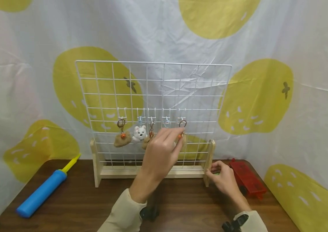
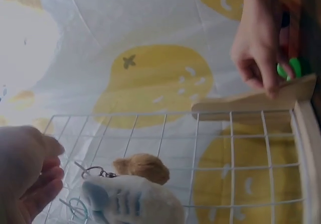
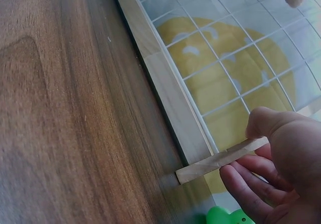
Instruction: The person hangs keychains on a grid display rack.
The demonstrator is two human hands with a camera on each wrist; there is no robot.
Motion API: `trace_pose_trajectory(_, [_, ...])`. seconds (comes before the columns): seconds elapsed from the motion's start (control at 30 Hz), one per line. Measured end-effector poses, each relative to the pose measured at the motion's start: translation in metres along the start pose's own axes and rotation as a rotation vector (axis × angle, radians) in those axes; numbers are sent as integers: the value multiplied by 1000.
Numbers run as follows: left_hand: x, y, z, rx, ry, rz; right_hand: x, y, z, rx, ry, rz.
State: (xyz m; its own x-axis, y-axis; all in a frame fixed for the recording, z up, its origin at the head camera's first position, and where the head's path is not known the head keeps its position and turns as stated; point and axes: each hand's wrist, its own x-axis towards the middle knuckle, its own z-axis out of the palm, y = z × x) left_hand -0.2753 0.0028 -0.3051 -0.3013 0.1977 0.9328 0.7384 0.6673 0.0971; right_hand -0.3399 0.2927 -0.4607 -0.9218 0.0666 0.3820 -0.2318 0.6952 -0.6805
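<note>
A white wire grid rack (image 1: 164, 95) stands in a wooden base (image 1: 117, 174). Plush keychains hang from its hooks: a brown one (image 1: 122, 139), a white bear (image 1: 139, 132) and others, partly behind my left hand (image 1: 161, 151). That hand is raised before the right-hand keychains; in the left wrist view its bent fingers (image 2: 47, 184) show nothing between them, close to the hooks. A white-and-blue plush (image 2: 133, 204) and a brown plush (image 2: 145, 168) hang beside it. My right hand (image 3: 281, 163) grips the rack's right wooden leg (image 3: 220, 159), thumb on one side, fingers on the other.
A blue pump (image 1: 42, 193) with a yellow nozzle lies at the table's left. A red plastic toy (image 1: 248, 177) is at the right, beyond my right hand. Something green (image 3: 225, 216) sits beside the leg. A lemon-print cloth (image 1: 312, 106) surrounds the table.
</note>
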Motion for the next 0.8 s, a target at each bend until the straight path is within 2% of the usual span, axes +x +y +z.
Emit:
trace_pose_trajectory(0.2, [-28,3,-11,-107,30,-4,2,1,-4,-11,-4,-12])
trace_pose_trajectory(0.37, [-46,-16,-23,-121,87,-21,2,3,-6,-6,-2,-15])
trace_pose_trajectory(0.47, [-51,-36,-37,-77,134,-44,3,4,-8,-5,0,-20])
trace_pose_trajectory(0.6, [-62,-71,-64,10,184,-96,2,3,-9,-6,-9,-26])
trace_pose_trajectory(0.8, [-92,-126,-110,189,164,-178,1,-10,-16,12,-24,-84])
